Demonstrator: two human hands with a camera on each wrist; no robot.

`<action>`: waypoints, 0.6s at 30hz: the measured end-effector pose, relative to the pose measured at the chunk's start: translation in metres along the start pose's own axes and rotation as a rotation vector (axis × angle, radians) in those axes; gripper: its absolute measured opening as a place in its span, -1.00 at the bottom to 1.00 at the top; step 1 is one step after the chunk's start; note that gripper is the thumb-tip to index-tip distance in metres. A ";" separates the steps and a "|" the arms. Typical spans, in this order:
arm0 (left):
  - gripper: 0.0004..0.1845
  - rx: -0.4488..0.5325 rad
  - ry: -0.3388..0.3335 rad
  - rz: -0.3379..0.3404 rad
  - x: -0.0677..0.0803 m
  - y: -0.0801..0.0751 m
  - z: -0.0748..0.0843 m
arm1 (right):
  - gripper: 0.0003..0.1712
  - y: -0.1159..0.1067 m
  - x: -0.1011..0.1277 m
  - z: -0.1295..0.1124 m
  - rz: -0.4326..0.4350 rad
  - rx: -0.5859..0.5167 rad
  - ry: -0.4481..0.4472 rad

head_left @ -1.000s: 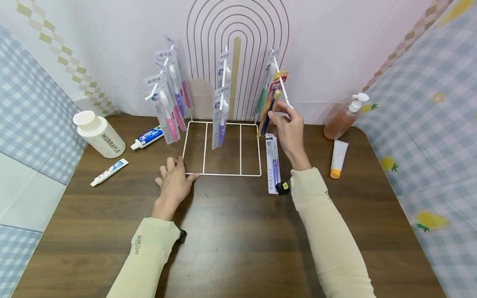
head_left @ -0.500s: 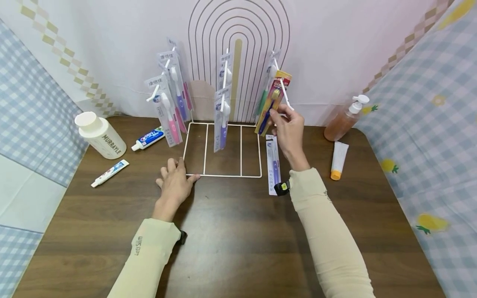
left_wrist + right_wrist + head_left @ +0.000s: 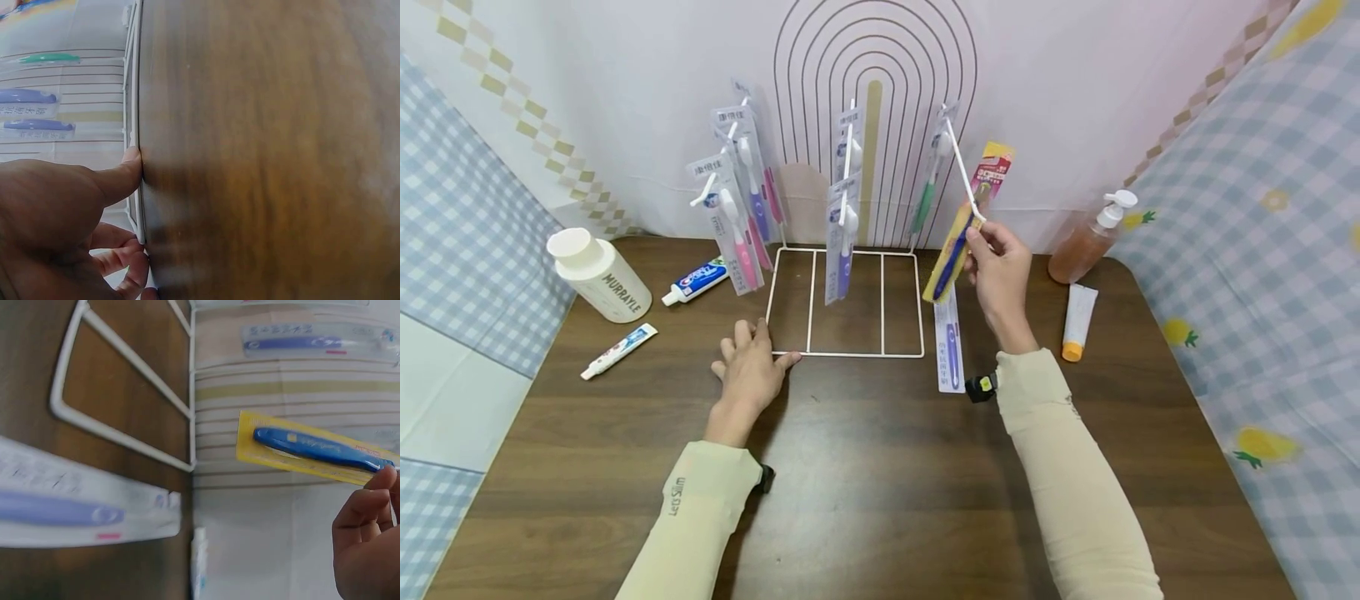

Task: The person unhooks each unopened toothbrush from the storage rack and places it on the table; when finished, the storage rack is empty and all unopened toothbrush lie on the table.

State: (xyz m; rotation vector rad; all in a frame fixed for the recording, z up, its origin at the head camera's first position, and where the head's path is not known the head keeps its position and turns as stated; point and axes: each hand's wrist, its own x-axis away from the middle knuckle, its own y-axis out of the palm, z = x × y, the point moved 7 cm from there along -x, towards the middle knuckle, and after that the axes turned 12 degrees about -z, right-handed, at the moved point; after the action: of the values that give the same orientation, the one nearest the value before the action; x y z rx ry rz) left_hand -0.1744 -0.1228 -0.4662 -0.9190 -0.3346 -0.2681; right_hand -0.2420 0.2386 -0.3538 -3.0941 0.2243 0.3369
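In the head view my right hand (image 3: 1003, 279) pinches a yellow-backed packaged toothbrush (image 3: 953, 258) with a blue handle, beside the tip of the rack's right hook (image 3: 961, 167). The package is tilted, its top edge to the right of the hook. The right wrist view shows the thumb and fingertips on this toothbrush (image 3: 312, 447). My left hand (image 3: 748, 371) rests at the front left corner of the white wire rack (image 3: 850, 355), fingers spread on the table. In the left wrist view its thumb (image 3: 122, 178) touches the rack's wire. A green packaged toothbrush (image 3: 925, 204) hangs deeper on the right hook.
Several packaged toothbrushes hang on the left (image 3: 741, 250) and middle hooks (image 3: 842, 258). A purple packaged toothbrush (image 3: 951, 350) lies right of the rack. Toothpaste tubes (image 3: 698, 279) and a white bottle (image 3: 602, 275) are left; a pump bottle (image 3: 1078, 250) and white tube (image 3: 1078, 321) are right.
My right hand has drawn the yellow toothbrush package forward and right, from along the right hook to beyond its tip. The left hand has stayed in place.
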 end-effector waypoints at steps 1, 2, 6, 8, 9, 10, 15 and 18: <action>-0.03 -0.004 -0.003 -0.002 0.000 0.000 0.000 | -0.85 -0.004 0.002 0.004 0.007 0.024 0.020; -0.03 -0.003 -0.003 0.000 0.001 0.000 0.001 | -0.80 -0.008 0.005 0.008 0.014 0.052 0.038; -0.02 -0.004 -0.008 -0.007 0.002 0.000 0.002 | -0.65 -0.025 0.013 0.029 0.021 0.157 0.126; -0.03 -0.010 -0.010 -0.010 0.001 0.000 0.002 | -0.63 -0.032 0.017 0.041 0.011 0.222 0.177; -0.03 -0.017 -0.011 -0.016 0.001 0.001 0.002 | -0.63 -0.035 0.020 0.046 0.002 0.257 0.204; -0.03 -0.020 -0.011 -0.017 0.001 0.001 0.002 | -0.62 -0.038 0.022 0.052 -0.007 0.296 0.230; -0.03 -0.013 -0.006 -0.008 0.000 0.001 0.001 | -0.54 -0.049 0.034 0.077 -0.059 0.410 0.371; -0.03 -0.014 -0.006 -0.005 0.001 0.001 0.001 | -0.50 -0.051 0.040 0.091 -0.085 0.444 0.450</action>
State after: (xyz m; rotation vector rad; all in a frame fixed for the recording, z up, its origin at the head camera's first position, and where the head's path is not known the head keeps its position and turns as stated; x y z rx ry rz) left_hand -0.1736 -0.1215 -0.4660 -0.9334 -0.3408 -0.2726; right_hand -0.2147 0.2870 -0.4506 -2.6788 0.1457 -0.3685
